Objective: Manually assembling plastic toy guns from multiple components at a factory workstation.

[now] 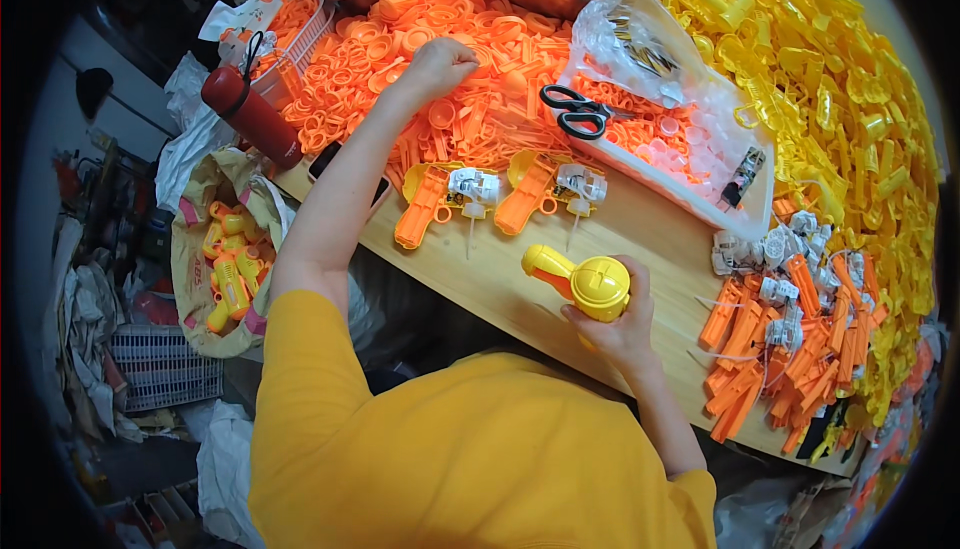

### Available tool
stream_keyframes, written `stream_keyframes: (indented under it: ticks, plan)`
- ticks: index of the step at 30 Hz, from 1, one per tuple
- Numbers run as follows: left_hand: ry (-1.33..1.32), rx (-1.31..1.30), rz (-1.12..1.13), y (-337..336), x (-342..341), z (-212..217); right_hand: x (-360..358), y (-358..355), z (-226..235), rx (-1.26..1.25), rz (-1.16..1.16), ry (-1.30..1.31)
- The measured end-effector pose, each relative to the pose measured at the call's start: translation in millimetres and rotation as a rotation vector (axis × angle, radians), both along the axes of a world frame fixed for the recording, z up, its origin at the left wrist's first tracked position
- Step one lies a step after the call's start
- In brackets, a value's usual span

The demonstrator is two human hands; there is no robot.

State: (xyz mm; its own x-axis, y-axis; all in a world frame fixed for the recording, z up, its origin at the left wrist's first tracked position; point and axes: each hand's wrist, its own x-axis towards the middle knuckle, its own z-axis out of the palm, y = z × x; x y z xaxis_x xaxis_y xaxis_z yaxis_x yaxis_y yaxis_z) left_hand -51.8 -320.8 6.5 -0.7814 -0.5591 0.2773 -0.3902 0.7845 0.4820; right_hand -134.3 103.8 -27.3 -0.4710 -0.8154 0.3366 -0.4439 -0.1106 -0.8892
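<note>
My left hand (438, 67) reaches over the heap of orange plastic parts (350, 79) at the back of the table. Its fingers are curled together, and whatever they may pinch is too small or hidden to make out. In my right hand (633, 321), above the table's front edge, is a yellow toy gun (600, 287) with a round cap facing up and its orange-trimmed end pointing left. Between my arms lie two open toy gun halves, a left one (425, 207) and a right one (528, 194), each with an orange handle and a white mechanism.
A white tray (680, 207) holds small orange and clear parts, with black-handled scissors (580, 114) across its edge. Yellow shells (850, 79) pile up at right, beside orange handles (760, 339) with white mechanisms. A red flask (252, 119) and a sack (190, 294) of toy guns are at left.
</note>
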Motion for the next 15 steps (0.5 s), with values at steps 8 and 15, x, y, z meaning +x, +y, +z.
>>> stream_keyframes:
  ticks: [8, 15]
  plan:
    - [0.344, 0.053, 0.145, 29.2, 7.6, 18.7, 5.3, 2.9, 7.5, 0.038, -0.01, -0.018]
    - [0.476, 0.737, -0.16, 194.7, -16.0, 47.2, 4.1, -3.7, -1.4, 0.037, -0.113, -0.007]
